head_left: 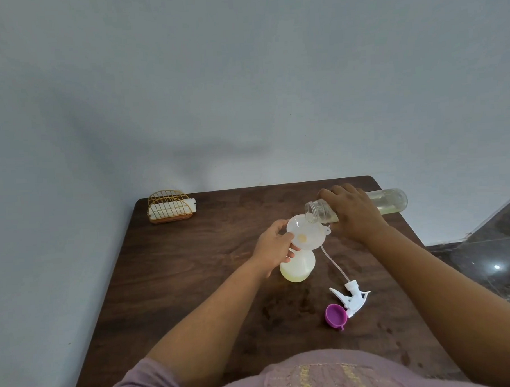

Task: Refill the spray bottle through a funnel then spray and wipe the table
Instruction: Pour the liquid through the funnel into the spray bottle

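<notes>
Here, nearest first:
Purple cap (335, 316): lies on the table (193, 283), open side up, on the near right, well short of both hands.
Spray head (352, 298): white trigger piece lying on its side, touching the purple cap; its thin tube (333, 264) runs away toward the funnel.
Spray bottle (298, 266): round and translucent, standing on the table with pale yellow liquid in its bottom, just below the left fingers.
Left hand (275, 248): fingers curled round the near-left rim of the funnel and the bottle neck under it, holding them.
Funnel (305, 233): white, translucent, seated in the spray bottle's mouth, slightly tilted; a yellowish spot shows at its centre.
Right hand (355, 213): fingers wrapped over the refill bottle, gripping it from above.
Refill bottle (390, 200): clear cylinder held almost level, open mouth at the funnel's far rim, yellowish liquid lying along its lower side.
Napkin holder (170, 206): golden wire, with white napkins, at the far left corner, well beyond the left fingers.
</notes>
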`<state>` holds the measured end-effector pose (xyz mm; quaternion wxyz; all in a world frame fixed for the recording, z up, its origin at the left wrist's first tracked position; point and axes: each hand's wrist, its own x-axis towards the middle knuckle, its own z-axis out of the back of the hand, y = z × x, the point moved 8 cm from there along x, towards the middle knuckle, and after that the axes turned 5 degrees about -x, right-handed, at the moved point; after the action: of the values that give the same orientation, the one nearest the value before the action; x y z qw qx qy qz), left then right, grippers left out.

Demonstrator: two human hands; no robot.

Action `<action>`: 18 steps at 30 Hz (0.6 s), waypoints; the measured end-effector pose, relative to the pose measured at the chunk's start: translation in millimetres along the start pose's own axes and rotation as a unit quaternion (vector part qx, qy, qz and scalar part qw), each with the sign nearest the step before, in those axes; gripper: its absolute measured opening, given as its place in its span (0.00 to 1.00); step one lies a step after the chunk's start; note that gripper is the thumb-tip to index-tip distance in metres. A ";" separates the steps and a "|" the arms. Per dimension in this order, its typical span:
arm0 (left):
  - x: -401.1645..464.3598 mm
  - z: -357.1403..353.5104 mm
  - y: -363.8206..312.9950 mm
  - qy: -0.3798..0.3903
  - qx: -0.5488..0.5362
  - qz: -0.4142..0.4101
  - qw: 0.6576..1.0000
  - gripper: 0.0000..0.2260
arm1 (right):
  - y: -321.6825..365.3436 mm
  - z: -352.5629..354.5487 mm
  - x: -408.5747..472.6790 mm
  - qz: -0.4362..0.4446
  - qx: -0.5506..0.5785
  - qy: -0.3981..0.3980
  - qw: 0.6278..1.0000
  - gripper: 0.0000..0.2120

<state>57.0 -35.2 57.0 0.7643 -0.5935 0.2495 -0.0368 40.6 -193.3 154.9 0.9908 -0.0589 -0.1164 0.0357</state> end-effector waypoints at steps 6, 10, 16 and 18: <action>-0.8 0.0 -1.3 0.000 0.002 -0.002 1.000 0.14 | 0.1 -0.9 0.0 0.003 -0.001 -0.007 1.000 0.25; -1.3 0.6 -1.5 0.000 0.002 -0.003 1.000 0.14 | -0.6 -0.2 -0.1 0.003 -0.004 -0.010 1.000 0.25; -2.5 0.1 -1.4 0.002 -0.001 -0.004 1.000 0.14 | -1.4 1.4 -0.3 0.003 -0.001 -0.007 1.000 0.24; -2.6 0.0 -1.9 0.002 -0.001 -0.005 1.000 0.14 | -1.6 1.0 -0.3 0.004 -0.001 -0.007 1.000 0.24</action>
<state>55.2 -34.8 59.6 0.7631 -0.5954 0.2480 -0.0418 40.1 -194.7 156.0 0.9898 -0.0596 -0.1236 0.0396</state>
